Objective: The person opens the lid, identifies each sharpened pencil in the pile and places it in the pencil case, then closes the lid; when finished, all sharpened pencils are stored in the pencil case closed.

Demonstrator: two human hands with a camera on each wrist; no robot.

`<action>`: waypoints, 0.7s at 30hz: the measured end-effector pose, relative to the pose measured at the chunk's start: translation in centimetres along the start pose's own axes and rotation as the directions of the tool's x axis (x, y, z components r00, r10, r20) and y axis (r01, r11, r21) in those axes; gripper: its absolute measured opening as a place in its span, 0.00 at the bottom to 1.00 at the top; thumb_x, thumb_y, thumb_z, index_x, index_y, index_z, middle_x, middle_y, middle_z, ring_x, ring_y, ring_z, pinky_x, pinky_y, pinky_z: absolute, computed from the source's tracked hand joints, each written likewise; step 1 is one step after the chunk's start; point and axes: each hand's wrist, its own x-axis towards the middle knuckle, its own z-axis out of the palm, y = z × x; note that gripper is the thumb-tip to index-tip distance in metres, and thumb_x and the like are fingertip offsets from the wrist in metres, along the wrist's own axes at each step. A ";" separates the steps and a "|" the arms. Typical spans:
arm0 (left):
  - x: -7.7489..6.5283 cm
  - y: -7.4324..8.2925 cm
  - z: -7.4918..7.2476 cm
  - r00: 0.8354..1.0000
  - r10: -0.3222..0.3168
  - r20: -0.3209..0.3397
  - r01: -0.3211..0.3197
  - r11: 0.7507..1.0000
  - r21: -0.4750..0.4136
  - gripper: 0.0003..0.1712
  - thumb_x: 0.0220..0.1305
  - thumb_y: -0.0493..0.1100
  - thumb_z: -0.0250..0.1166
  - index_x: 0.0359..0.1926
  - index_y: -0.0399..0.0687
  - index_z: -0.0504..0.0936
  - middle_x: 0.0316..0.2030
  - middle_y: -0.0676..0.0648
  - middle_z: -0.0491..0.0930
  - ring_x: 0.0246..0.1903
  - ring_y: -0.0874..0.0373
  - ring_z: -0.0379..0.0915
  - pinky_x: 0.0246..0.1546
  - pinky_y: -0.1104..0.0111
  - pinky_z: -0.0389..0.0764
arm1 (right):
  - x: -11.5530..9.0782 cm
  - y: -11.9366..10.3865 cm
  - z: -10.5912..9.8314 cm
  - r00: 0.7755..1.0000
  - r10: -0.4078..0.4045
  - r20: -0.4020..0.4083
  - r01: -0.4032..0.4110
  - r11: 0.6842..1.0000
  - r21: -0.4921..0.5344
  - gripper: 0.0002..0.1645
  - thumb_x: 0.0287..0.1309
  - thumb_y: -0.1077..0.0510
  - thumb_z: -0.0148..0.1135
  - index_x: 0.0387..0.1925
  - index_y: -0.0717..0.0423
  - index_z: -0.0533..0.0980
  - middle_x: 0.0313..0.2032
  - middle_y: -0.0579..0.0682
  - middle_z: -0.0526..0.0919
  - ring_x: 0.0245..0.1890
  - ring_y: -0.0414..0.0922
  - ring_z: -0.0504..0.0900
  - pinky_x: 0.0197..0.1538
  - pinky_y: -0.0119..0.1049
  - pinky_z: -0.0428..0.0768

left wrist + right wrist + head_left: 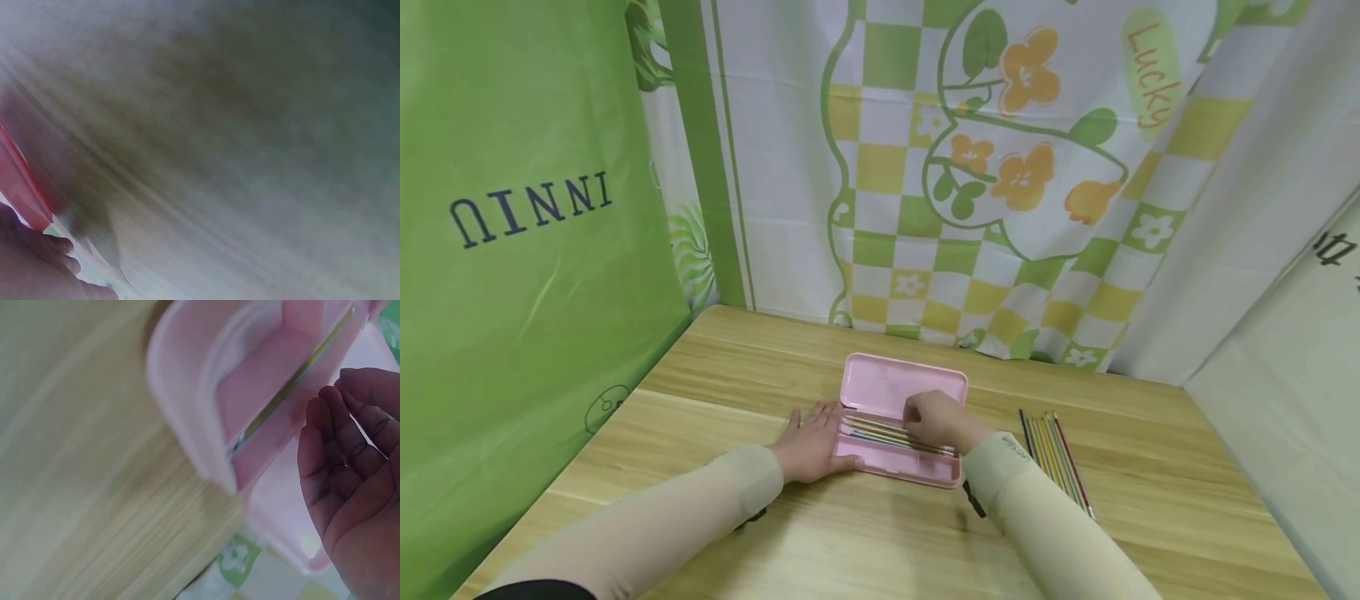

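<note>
A pink pencil case [887,467] lies on the table with its lid [880,379] folded back. Several pencils [880,433] lie lengthwise inside it; in the right wrist view one yellow-and-silver pencil [294,378] is visible in the tray. My left hand [808,442] rests at the case's left end, fingers extended and thumb along the front edge. Part of that hand [37,265] and a corner of the case [22,187] appear in the left wrist view. Above the pencils is my right hand [943,419], its fingers [312,450] loosely bent, with nothing visible between them.
A row of several coloured pencils [1056,458] lies on the wooden table [1165,500] to the right of the case, beside my right forearm. Behind the table hangs a patterned curtain [895,229], with a green cloth [542,333] at the left and a white one at the right.
</note>
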 end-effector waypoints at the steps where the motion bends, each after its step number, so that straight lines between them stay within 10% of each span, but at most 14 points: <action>1: 0.1 0.0 0.1 1.000 -0.001 0.003 0.001 1.000 0.007 0.60 0.70 0.72 0.58 0.79 0.29 0.50 0.78 0.30 0.52 0.78 0.36 0.44 0.72 0.34 0.45 | -0.2 0.3 -0.1 1.000 -0.002 -0.005 0.002 1.000 0.009 0.08 0.58 0.64 0.69 0.26 0.53 0.79 0.24 0.43 0.79 0.29 0.42 0.76 0.41 0.41 0.81; 11: 0.1 0.0 0.1 1.000 -0.006 0.027 0.006 1.000 0.006 0.61 0.70 0.72 0.57 0.79 0.28 0.47 0.78 0.30 0.48 0.78 0.36 0.40 0.72 0.33 0.41 | -3.1 4.0 -3.4 0.994 0.106 0.030 -0.110 0.948 0.299 0.04 0.65 0.67 0.62 0.38 0.66 0.79 0.33 0.51 0.82 0.36 0.45 0.80 0.44 0.43 0.82; 21: 0.3 -0.2 0.5 1.000 -0.008 0.019 0.009 1.000 -0.016 0.63 0.69 0.74 0.57 0.80 0.29 0.45 0.79 0.31 0.48 0.79 0.36 0.40 0.73 0.34 0.41 | -7.2 8.5 -6.0 0.960 0.275 0.053 -0.253 0.771 0.585 0.18 0.73 0.64 0.55 0.54 0.78 0.71 0.49 0.70 0.80 0.48 0.55 0.81 0.52 0.51 0.82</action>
